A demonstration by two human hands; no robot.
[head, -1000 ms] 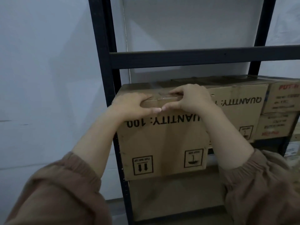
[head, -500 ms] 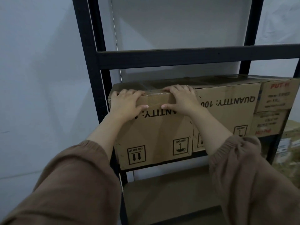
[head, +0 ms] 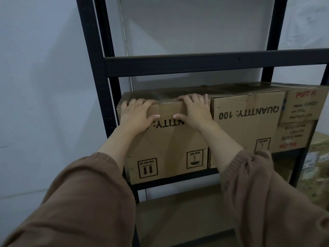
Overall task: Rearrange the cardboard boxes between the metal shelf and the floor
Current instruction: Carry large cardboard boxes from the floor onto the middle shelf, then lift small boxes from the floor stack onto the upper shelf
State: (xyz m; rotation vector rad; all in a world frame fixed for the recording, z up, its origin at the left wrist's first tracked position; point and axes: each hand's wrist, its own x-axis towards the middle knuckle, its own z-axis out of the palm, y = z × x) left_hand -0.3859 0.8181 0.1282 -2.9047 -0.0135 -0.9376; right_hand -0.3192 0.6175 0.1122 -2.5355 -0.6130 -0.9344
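Observation:
An upside-down cardboard box [head: 169, 145] printed "QUANTITY" stands at the left end of the black metal shelf [head: 195, 65], on its middle level. My left hand [head: 137, 114] and my right hand [head: 194, 111] both lie over the box's top front edge, fingers on the top and thumbs pressed on the front face. A second box of the same kind [head: 249, 125] stands right beside it, touching it. The front faces of the two boxes are nearly flush.
Two smaller boxes with red print, one [head: 302, 107] on top of the other [head: 293, 136], fill the shelf's right end. The lower shelf board [head: 178, 211] shows below. The shelf's left post [head: 94, 68] stands close to a white wall. More packages [head: 318, 157] sit beyond the right post.
The left box has slid back into the shelf, from overhanging the front to nearly level with its neighbour. My hands have moved apart along its top edge.

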